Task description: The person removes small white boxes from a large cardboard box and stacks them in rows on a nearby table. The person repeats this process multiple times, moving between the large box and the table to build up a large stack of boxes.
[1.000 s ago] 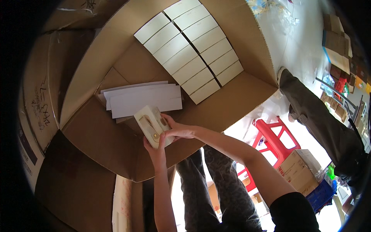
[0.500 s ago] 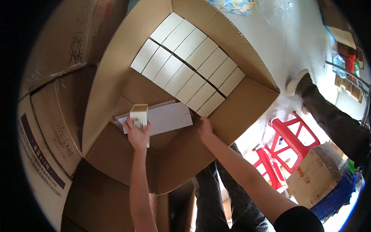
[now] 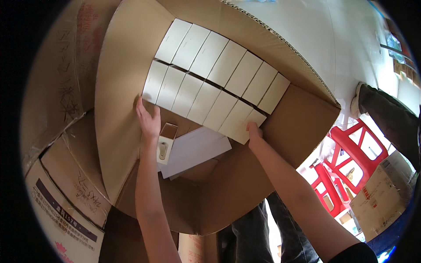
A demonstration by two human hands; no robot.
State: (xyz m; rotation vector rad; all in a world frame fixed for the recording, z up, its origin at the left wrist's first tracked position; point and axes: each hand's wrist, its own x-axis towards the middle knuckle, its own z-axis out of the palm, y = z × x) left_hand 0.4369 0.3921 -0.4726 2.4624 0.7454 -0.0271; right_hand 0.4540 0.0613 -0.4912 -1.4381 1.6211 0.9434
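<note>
Inside a large open cardboard box point(image 3: 118, 70), two rows of several white small boxes point(image 3: 228, 63) fill the upper part. My left hand point(image 3: 148, 120) is at the left end of the lower row, fingers apart, fingertips by the end box's corner. My right hand point(image 3: 255, 132) rests with curled fingertips against the right end of that row; whether it grips is unclear. Below the row, between my hands, a loose white box point(image 3: 163, 151) with a brown end and a pale object pictured on it lies beside white flat sheets point(image 3: 197, 153).
Stacked cartons point(image 3: 66, 166) line the left. At right are red plastic stools point(image 3: 342, 136), a taped carton point(image 3: 379, 197) and another person's leg and shoe point(image 3: 386, 107) on the pale floor point(image 3: 315, 30). My own legs show below the box.
I held a small white box in both hands, then only in my left; it now lies loose. Both hands have moved up to the ends of the lower row.
</note>
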